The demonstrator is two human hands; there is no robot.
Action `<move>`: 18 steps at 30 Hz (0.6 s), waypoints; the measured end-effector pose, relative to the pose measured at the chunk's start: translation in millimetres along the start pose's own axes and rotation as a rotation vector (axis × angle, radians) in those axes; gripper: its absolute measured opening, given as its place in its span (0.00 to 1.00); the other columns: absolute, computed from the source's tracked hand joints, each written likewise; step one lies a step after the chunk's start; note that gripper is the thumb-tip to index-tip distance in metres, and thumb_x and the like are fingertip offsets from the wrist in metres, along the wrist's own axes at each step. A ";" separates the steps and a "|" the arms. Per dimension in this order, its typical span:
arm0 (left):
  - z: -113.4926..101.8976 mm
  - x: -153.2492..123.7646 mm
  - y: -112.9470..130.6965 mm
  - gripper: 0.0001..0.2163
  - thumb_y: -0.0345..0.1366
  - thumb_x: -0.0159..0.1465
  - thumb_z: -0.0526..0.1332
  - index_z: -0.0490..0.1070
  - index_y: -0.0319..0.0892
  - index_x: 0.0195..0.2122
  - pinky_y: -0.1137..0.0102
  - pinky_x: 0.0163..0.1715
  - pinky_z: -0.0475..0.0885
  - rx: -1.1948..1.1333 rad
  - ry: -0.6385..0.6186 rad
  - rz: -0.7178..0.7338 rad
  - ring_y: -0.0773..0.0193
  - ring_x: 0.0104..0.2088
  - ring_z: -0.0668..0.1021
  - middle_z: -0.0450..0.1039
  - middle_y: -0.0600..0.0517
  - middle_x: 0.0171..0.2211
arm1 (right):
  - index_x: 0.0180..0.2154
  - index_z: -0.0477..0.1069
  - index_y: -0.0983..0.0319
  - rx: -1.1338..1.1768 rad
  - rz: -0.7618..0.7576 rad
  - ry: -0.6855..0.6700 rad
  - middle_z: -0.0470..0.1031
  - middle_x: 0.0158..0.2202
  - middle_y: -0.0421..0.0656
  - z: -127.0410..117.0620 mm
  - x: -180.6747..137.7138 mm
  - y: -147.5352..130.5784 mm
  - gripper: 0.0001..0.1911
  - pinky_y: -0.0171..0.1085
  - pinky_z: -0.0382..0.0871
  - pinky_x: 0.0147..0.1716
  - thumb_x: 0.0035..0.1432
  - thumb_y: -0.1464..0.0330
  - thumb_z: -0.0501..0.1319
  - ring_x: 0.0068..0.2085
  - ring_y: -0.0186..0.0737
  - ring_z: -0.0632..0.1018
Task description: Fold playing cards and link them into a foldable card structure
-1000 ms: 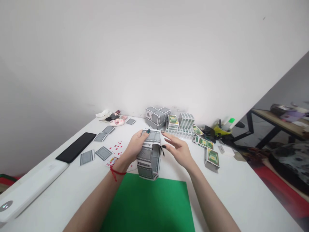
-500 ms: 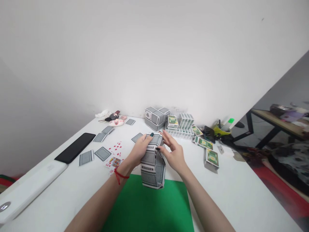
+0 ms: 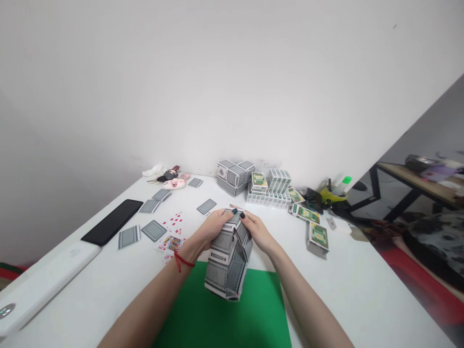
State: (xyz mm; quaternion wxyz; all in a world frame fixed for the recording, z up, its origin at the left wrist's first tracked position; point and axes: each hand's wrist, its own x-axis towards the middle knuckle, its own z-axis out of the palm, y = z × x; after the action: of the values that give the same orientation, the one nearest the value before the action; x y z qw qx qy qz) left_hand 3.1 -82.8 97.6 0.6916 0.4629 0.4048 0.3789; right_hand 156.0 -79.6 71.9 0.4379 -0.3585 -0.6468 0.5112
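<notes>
A block built of grey-backed playing cards (image 3: 226, 263) hangs tilted above the far edge of a green mat (image 3: 224, 314). My left hand (image 3: 210, 229) grips its upper left side, fingers curled over the top. From the right, my right hand (image 3: 255, 229) closes on the same top end, fingertips meeting the left ones. A red string circles my left wrist.
On the white table (image 3: 362, 290): loose cards (image 3: 154, 230) face up and face down at left, a black phone (image 3: 112, 221), a white device (image 3: 39, 285), card cubes (image 3: 234, 176) and green card boxes (image 3: 319, 237) at the back. Another table stands at far right.
The card block has come lower and nearer to me, tilting. My right hand, open and apart a second ago, has closed onto its top. A loose card behind it is now uncovered.
</notes>
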 end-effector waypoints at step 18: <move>-16.8 8.7 -13.8 0.22 0.57 0.52 0.55 0.61 0.40 0.24 0.78 0.13 0.51 0.231 -0.061 -0.166 0.75 0.14 0.57 0.56 0.60 0.16 | 0.31 0.71 0.65 -0.305 0.091 -0.221 0.74 0.32 0.42 -14.9 -0.9 -1.9 0.23 0.36 0.65 0.39 0.60 0.55 0.46 0.34 0.38 0.71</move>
State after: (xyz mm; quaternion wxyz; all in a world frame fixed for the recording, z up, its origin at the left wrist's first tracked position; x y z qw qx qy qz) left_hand -6.8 -73.3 78.7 0.6748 0.5155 0.4614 0.2570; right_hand 170.2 -75.7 75.0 0.2813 -0.3913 -0.7441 0.4627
